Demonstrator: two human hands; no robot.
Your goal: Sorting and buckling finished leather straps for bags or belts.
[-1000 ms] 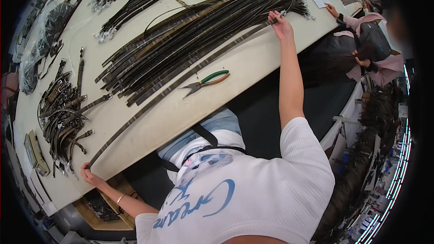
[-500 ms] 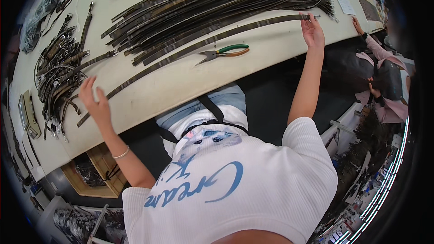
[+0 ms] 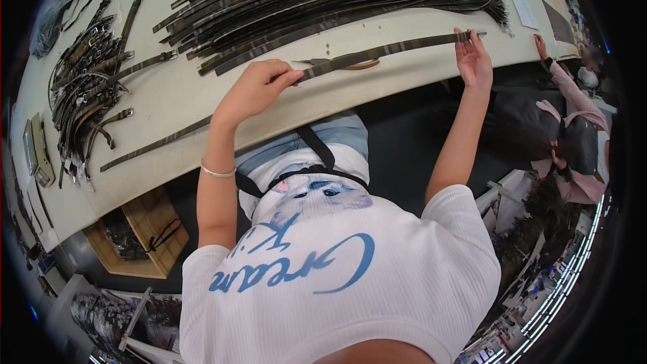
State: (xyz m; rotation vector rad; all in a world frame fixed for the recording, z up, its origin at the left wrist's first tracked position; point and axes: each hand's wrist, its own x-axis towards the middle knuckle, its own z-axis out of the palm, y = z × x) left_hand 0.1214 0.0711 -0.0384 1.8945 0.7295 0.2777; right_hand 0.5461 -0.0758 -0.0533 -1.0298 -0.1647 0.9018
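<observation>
A long, dark plaid belt (image 3: 387, 50) stretches between my two hands above the near part of the table. My right hand (image 3: 474, 66) pinches it near a metal-tipped end, thumb and fingers closed. Farther left, my left hand (image 3: 251, 91) is closed around the strap, knuckles up. Past that hand the strap runs down leftward, its tail lying along the table's near edge. Cutting pliers (image 3: 364, 65) lie just behind the held strap, which partly covers them. A thick stack of similar straps (image 3: 323, 10) lies beyond.
At left is a tangled heap of buckled belts (image 3: 81, 94), with a small beige device (image 3: 39, 152) beside it. Paper (image 3: 521, 5) lies at the far right of the table (image 3: 222, 104). A wooden crate (image 3: 138, 236) stands below. Another person in pink sleeves (image 3: 569, 87) is at right.
My left hand has moved right and closed on the strap; before, it was raised with fingers spread near the tail. The strap has come nearer and now covers part of the pliers.
</observation>
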